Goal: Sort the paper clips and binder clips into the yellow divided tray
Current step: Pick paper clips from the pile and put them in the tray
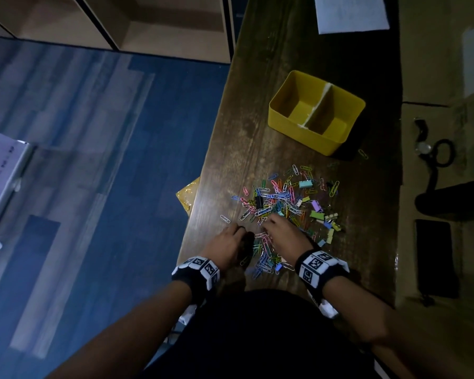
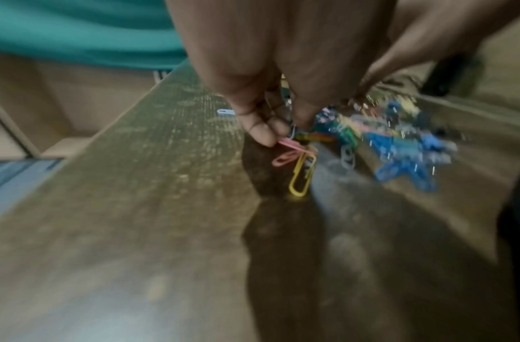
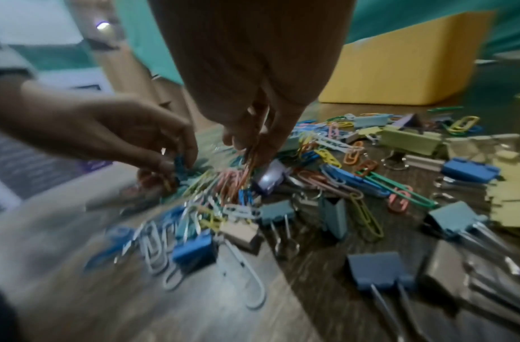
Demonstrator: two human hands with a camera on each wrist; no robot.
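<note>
On the near side of the yellow tray [image 1: 301, 124], well apart from it, a mixed heap of paper clips [image 1: 274, 198] and binder clips [image 1: 316, 214] lies spread over the wooden surface [image 1: 241, 149]. Both compartments of the tray look bare; one stray clip lies just beside its near right corner, so the sorting seems hardly begun.

Both hands work the edge of the heap farthest from the tray. The left hand [image 1: 229, 242] has its fingertips [image 2: 264, 134] drawn into a narrow grip, pinching a small tangle of paper clips from which a pink and a yellow clip dangle. The right hand [image 1: 285, 233] likewise has its fingers [image 3: 270, 143] closed on a bunch of thin clips, pink and orange ones showing; the wrist view is blurred, so I cannot tell how many it holds.

To do this step well, it looks wise to gather only paper clips in each pinch and shake loose any that hang by a single loop, since those seem likely to drop on the way to the tray. The binder clips lie mostly on the right part of the heap, so raking paper clips away from them should keep the two kinds apart. Each handful belongs in one compartment only, the divider [image 1: 319, 105] marking the line.
</note>
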